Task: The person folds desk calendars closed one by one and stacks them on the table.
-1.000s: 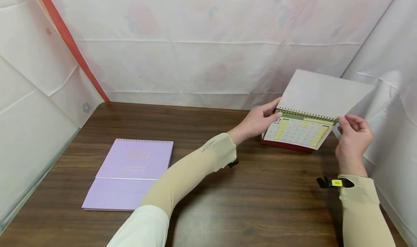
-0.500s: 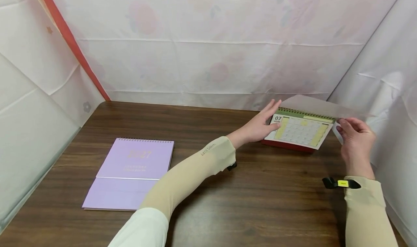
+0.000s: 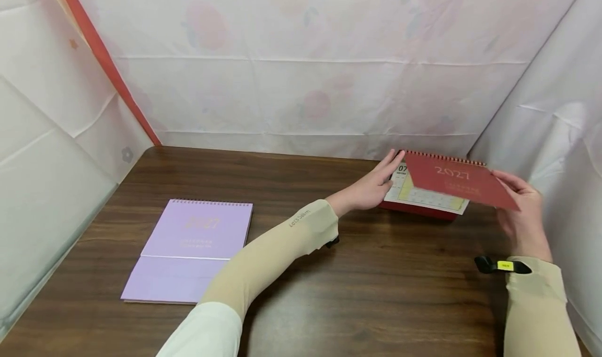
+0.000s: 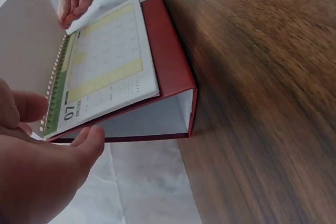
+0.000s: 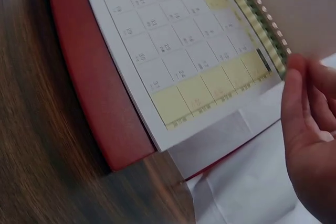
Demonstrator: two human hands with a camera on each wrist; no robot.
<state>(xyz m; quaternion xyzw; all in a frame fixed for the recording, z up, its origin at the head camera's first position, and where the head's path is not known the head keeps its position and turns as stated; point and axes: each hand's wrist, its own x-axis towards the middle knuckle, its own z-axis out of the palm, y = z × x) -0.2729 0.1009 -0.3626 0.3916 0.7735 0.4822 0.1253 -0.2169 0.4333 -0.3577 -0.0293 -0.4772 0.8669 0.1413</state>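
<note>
A red desk calendar (image 3: 418, 211) stands like a tent at the back right, its page marked 07 showing. Its red cover (image 3: 463, 182), lettered 2027, hangs tilted from the spiral binding over part of that page. My left hand (image 3: 364, 189) is at the calendar's upper left corner, fingers extended; the left wrist view has its thumb and fingers (image 4: 34, 106) on either side of that corner. At the right end of the binding my right hand (image 3: 527, 216) pinches the cover's edge between thumb and fingers (image 5: 296, 85). The cover hides part of this hand in the head view.
A lilac calendar (image 3: 197, 226), also lettered 2027, lies at the left of the brown wooden table (image 3: 376, 299). White patterned cloth (image 3: 282, 95) hangs behind the table and along both sides, close to the right hand.
The cover, raised with its pale inner side showing a second ago, has swung down towards me and now shows its red face. My right hand has shifted slightly right; my left fingers have straightened.
</note>
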